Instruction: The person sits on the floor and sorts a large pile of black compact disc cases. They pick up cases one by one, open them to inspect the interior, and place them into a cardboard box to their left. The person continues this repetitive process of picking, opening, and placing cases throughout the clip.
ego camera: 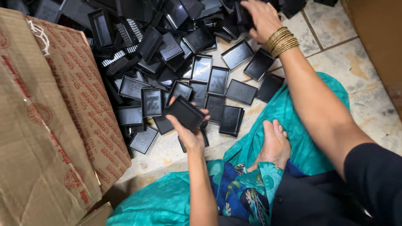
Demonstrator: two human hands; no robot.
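**Hands among black trays on a tiled floor**

Cardboard filled your far left: a flattened brown carton (50,125) with red print leaned along the edge of the heap, its flaps open toward you, and nothing could be seen inside it. Beside it lay the pile of black plastic trays (159,50), shallow rectangular pieces, heaped at the top of the view and thinning to a single loose layer on the tiled floor (335,54) nearer your lap. Most of those nearer ones lay open side up and empty.

Your left hand (188,134) was raised, palm up, just above that near layer. Its fingers and thumb were curled around one black tray (185,113), gripping it by the edges; the tray's long axis ran slantwise, from upper left down to lower right, and it sat tilted with its flat back toward the camera.

Further right, your right hand (261,16), gold bangles (281,41) at the wrist, was stretched well ahead into the thick of the heap. Its fingers were spread loosely over the trays there, but the fingertips were hidden among the pieces, so I cannot tell whether they had closed on one. The right hand was nearer the heap; the left held its tray close to your body, above the teal cloth (301,125) and your bare foot (274,144).
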